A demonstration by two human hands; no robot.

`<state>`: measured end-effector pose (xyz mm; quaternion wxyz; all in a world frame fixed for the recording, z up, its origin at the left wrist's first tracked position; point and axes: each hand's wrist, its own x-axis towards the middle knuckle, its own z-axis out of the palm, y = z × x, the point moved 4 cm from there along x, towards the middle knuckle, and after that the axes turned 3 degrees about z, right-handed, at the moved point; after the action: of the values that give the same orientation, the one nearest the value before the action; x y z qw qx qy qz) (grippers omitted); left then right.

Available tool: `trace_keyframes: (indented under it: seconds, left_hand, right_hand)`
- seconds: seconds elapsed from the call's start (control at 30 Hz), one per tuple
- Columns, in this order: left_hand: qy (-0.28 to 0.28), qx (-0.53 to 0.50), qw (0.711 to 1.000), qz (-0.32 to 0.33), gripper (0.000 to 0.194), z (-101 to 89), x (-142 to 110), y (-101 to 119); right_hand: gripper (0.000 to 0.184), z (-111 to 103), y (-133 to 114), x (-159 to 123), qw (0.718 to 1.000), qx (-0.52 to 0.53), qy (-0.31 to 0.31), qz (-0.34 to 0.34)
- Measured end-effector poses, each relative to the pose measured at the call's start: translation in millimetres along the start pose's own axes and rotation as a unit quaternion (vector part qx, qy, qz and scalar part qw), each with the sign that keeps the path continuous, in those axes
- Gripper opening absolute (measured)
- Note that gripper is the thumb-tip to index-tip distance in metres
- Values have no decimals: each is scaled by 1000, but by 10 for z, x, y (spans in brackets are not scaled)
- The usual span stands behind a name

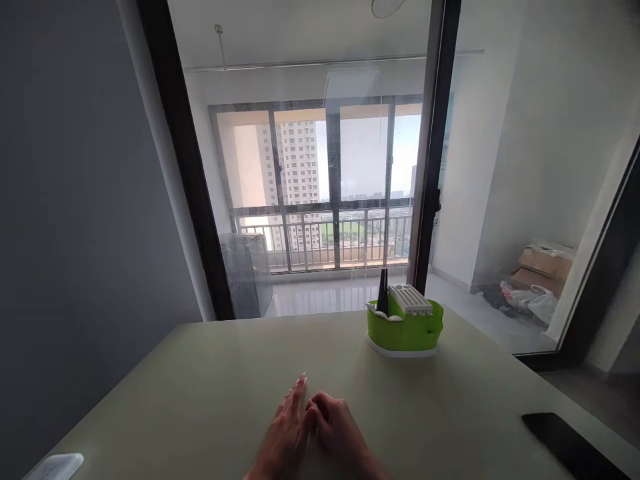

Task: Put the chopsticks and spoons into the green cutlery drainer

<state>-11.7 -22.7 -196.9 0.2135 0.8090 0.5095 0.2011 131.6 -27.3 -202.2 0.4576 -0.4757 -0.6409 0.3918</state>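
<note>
Near the front middle of the pale green tabletop [210, 387] my two hands rest side by side. My left hand [286, 427] lies palm down with its fingers stretched forward. Against its thumb side sits my right hand [336, 421], its fingers curled and pressed together, touching the left hand. Whatever the right fingers may pinch is hidden or too small to name. Farther off, to the right, stands a bright green holder [405, 333] on a white base, with a ridged white rack [411, 299] and a black, two-pointed upright piece [383, 293] in it.
A flat black object [570, 440] lies at the table's right edge, and part of a white object [56, 467] shows at the lower left. Beyond the table is a dark-framed glass door [430, 173]. Cardboard boxes [545, 267] and plastic bags lie behind the glass.
</note>
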Motion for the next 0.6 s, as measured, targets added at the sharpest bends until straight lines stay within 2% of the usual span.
trace_keyframes:
  seconds: [0.13, 0.6]
  left_hand:
    - [2, 8, 1000, -1, 75, -36, -21, 68]
    - [-5, 34, 999, 15, 76, -70, -47, 183]
  right_hand:
    - [22, -2, 9, -25, 999, -38, 5, -3]
    - [22, -16, -14, -72, 998, -56, 9, -23]
